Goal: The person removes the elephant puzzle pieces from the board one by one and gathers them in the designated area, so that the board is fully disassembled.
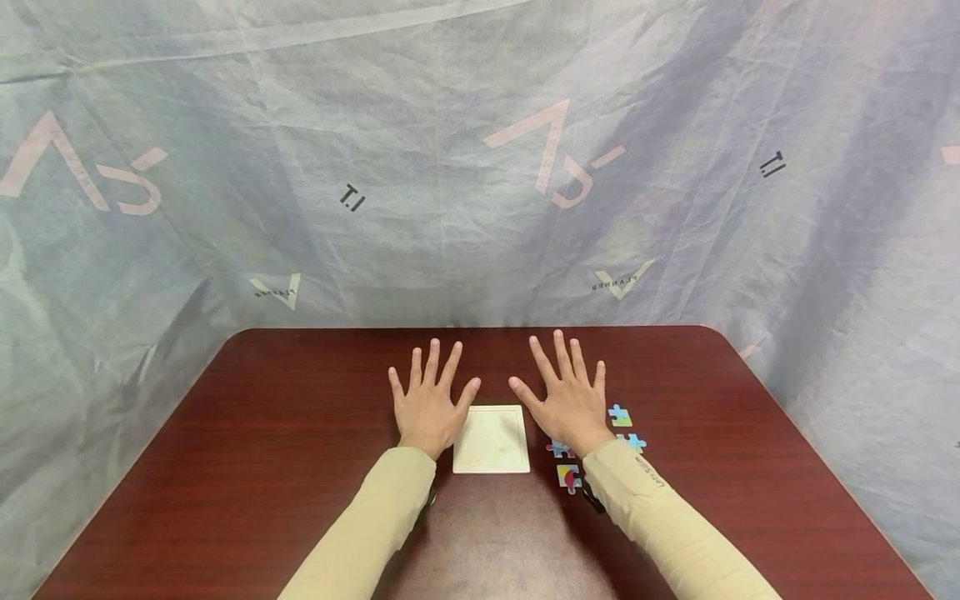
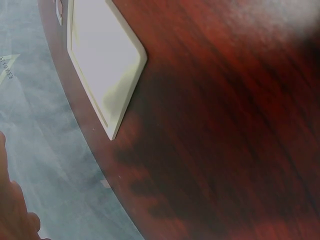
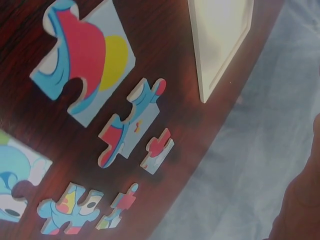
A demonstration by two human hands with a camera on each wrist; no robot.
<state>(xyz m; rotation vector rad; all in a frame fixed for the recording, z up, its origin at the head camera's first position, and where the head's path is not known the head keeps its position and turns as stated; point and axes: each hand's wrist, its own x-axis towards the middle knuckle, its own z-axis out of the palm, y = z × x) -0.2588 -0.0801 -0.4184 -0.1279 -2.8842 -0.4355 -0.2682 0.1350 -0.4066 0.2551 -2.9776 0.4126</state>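
Note:
My left hand (image 1: 430, 408), fingers straight and spread, is held palm down at the left edge of a shallow cream puzzle tray (image 1: 491, 442). On the tray's other side, my right hand (image 1: 573, 408) has its fingers spread the same way and holds nothing. Several colourful jigsaw pieces (image 1: 568, 477) lie around and partly under the right wrist. The right wrist view shows them loose and separate, among them a large piece (image 3: 92, 55) with red, blue and yellow print. No pieces show in the visible part of the tray (image 2: 102, 55) in the left wrist view.
Everything lies on a dark red wood-grain table (image 1: 300, 433) with rounded far corners. A grey printed cloth (image 1: 420, 167) hangs behind it and along both sides. One piece (image 1: 619, 416) lies just right of the right hand.

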